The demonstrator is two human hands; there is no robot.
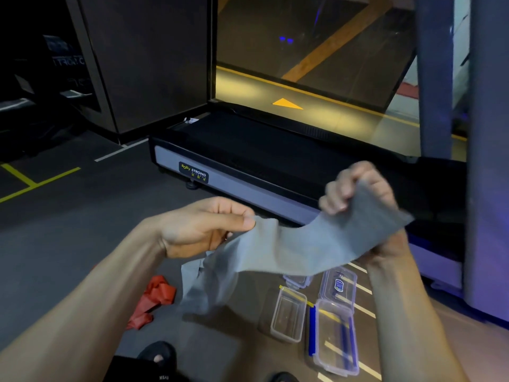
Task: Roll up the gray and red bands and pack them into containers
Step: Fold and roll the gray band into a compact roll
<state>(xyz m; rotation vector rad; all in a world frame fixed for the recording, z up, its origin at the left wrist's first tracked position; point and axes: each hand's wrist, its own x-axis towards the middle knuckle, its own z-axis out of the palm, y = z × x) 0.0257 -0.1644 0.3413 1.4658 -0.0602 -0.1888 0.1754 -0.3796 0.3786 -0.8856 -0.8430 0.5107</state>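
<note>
Head view: the gray band (300, 244) is stretched in the air between both hands. The left hand (203, 224) pinches it between thumb and fingers; the right hand (360, 194) grips its far end with curled fingers. The band's loose tail hangs toward the floor, beside the red band (154, 299) and clear containers (289, 315).

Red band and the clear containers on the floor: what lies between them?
In the head view, the hanging tail of the gray band lies between the red band and the containers.

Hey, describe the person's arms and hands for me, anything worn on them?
Both forearms are bare, with no sleeves in view. The left hand and right hand wear no gloves, and no watch or wristband shows. Any ring is too blurred to tell.
</note>
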